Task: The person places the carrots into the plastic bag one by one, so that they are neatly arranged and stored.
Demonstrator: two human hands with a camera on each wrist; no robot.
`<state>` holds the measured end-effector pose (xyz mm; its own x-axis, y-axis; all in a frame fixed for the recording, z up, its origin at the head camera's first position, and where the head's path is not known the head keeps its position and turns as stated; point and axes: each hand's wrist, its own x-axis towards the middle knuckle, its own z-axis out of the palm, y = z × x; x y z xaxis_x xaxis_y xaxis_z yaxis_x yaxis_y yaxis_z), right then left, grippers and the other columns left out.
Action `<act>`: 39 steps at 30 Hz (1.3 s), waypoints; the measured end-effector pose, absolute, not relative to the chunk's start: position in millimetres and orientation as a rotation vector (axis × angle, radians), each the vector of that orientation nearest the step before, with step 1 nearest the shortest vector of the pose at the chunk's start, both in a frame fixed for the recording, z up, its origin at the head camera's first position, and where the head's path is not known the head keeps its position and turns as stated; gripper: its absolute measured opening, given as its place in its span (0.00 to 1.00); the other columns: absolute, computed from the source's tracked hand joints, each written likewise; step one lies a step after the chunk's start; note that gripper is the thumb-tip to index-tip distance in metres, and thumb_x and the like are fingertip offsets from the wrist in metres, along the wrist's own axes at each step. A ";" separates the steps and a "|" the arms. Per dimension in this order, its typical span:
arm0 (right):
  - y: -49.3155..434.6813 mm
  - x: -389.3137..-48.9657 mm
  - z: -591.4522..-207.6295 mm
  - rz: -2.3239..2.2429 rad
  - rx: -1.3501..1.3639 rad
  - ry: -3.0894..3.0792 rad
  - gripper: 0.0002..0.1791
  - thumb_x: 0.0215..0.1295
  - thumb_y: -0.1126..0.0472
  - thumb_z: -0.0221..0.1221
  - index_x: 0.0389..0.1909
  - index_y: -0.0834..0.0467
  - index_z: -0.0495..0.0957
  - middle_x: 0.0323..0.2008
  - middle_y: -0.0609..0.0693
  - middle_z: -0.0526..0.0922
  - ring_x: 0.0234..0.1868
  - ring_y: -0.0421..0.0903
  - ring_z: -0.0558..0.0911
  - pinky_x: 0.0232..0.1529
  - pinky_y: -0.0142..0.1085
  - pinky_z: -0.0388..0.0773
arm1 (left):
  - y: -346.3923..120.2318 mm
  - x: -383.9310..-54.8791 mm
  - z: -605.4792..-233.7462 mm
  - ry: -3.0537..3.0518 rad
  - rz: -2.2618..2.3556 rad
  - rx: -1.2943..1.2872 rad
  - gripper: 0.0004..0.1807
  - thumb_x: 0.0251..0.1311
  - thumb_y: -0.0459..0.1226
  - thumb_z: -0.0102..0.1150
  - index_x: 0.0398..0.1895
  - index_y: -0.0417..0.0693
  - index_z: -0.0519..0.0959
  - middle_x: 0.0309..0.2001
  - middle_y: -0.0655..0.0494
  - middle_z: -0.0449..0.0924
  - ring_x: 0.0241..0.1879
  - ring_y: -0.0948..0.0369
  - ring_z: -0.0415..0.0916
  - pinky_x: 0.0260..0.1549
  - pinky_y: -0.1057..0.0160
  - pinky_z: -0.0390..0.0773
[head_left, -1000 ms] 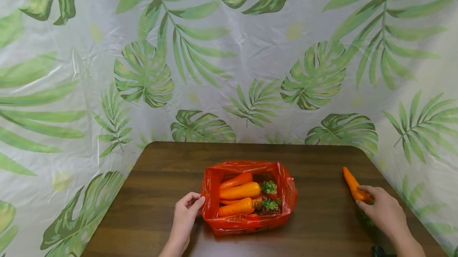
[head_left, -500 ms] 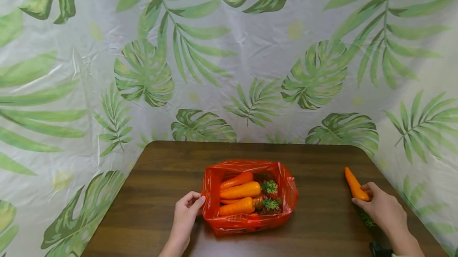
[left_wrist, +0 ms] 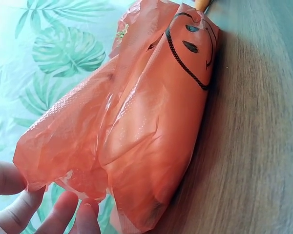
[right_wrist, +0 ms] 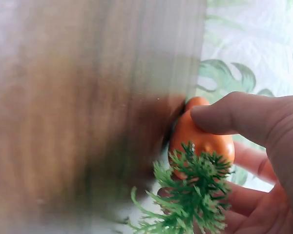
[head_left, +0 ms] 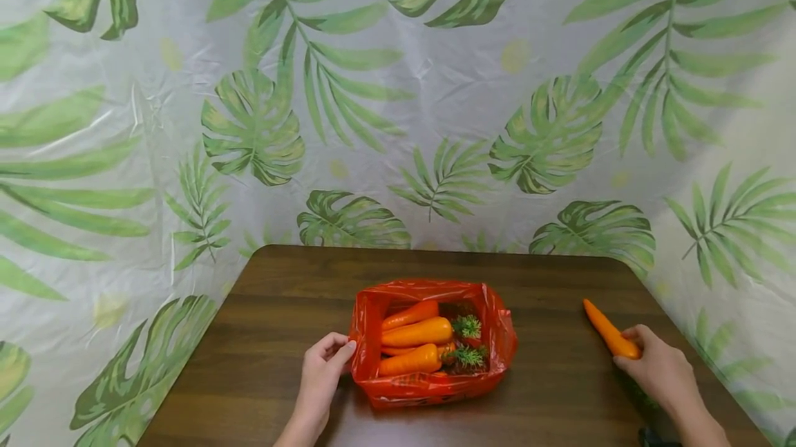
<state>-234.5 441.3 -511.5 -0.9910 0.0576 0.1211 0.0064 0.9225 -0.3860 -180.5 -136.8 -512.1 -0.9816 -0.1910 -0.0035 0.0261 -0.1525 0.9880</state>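
My left hand (head_left: pixel 318 374) pinches the left rim of a red plastic bag (head_left: pixel 435 392) in the middle of the table. Its thumb and fingertips meet the thin film in the left wrist view, where the bag (left_wrist: pixel 151 122) shows a black printed smile. Several orange carrots (head_left: pixel 413 331) with green tops lie inside the open bag. On the right, my right hand (head_left: pixel 664 369) grips a single carrot (head_left: pixel 602 326) by its thick end, tip pointing away to the left. Close up, thumb and fingers hold either side of this carrot (right_wrist: pixel 195 134), and its leafy green top (right_wrist: pixel 195 190) hangs toward the camera.
The dark wooden table (head_left: pixel 298 274) has rounded far corners. Behind it and along both sides hangs a pale plastic sheet (head_left: pixel 460 108) printed with green leaves. A small dark object (head_left: pixel 649 436) shows at the right wrist.
My right hand has shifted its hold on the single carrot, and the carrot's tip has swung a little to the left. The left hand and the bag have stayed in place.
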 end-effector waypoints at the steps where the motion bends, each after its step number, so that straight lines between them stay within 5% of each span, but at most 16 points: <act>1: 441.5 -233.3 -512.7 0.595 -0.049 -2.942 0.30 0.57 0.50 0.70 0.55 0.62 0.74 0.40 0.62 0.84 0.28 0.52 0.78 0.23 0.42 0.67 | -136.8 -180.6 -512.4 -1.950 -2.269 0.193 0.12 0.65 0.35 0.65 0.39 0.31 0.79 0.33 0.49 0.81 0.32 0.59 0.79 0.35 0.60 0.84; 25: 399.1 -209.4 -471.8 0.681 -0.019 -2.681 0.23 0.64 0.48 0.67 0.57 0.52 0.81 0.39 0.59 0.84 0.14 0.44 0.65 0.15 0.37 0.60 | -136.7 -180.7 -510.9 -1.948 -2.274 0.200 0.10 0.64 0.34 0.65 0.38 0.31 0.79 0.32 0.49 0.80 0.31 0.59 0.79 0.34 0.59 0.84; 39: 374.7 -202.2 -447.0 0.668 0.058 -2.636 0.22 0.61 0.52 0.70 0.56 0.52 0.82 0.46 0.60 0.84 0.21 0.43 0.68 0.18 0.36 0.61 | -135.4 -178.8 -507.9 -1.939 -2.270 0.178 0.11 0.65 0.34 0.65 0.38 0.30 0.79 0.32 0.48 0.80 0.30 0.58 0.80 0.35 0.57 0.85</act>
